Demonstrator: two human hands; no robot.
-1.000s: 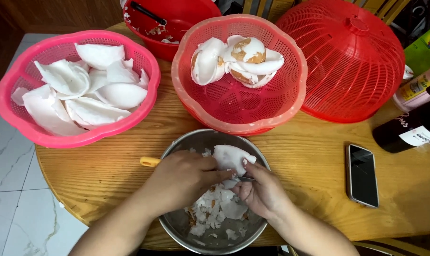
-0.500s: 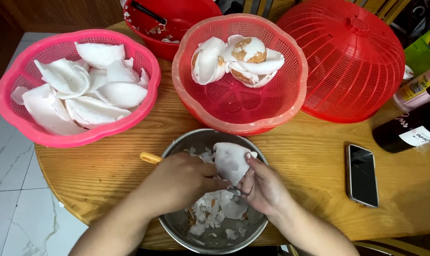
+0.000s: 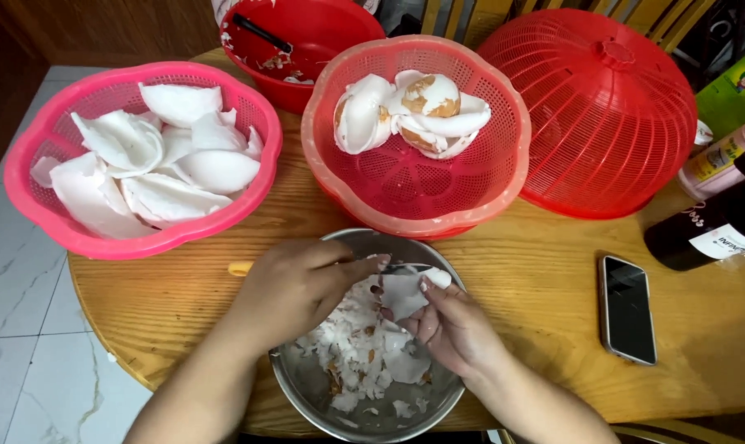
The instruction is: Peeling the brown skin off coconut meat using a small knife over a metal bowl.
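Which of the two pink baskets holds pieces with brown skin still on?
The middle basket behind the steel bowl; the left basket holds all-white pieces.

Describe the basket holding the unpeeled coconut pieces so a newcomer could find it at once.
On the round wooden table, look directly behind the steel bowl under the hands. The coral-pink scalloped plastic basket sits there. Unlike the brighter pink basket on its left, its white coconut pieces show brown skin.
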